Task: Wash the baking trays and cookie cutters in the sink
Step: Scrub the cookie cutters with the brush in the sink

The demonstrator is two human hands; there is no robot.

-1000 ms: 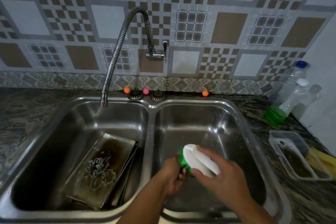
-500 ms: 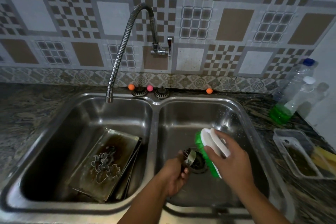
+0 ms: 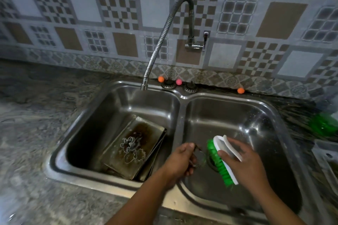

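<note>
A double steel sink (image 3: 180, 97) fills the view. In its left basin lie stacked, stained baking trays (image 3: 146, 129), with metal cookie cutters (image 3: 132, 149) on the top one. Over the right basin my left hand (image 3: 180, 160) grips a small metal cookie cutter (image 3: 200, 158). My right hand (image 3: 245, 162) holds a white scrub brush with green bristles (image 3: 222, 159) by its handle, bristles facing the cutter and a little apart from it.
A flexible tap (image 3: 159, 42) hangs over the left basin's back edge, no water running. Small orange and pink balls (image 3: 161, 79) sit behind the sink. A green-filled bottle (image 3: 323, 126) and a clear container (image 3: 327, 159) stand on the counter at right.
My right hand has drawn the brush off the cutter, from over my left hand to its right. The camera has swung left, so the sink sits further right.
</note>
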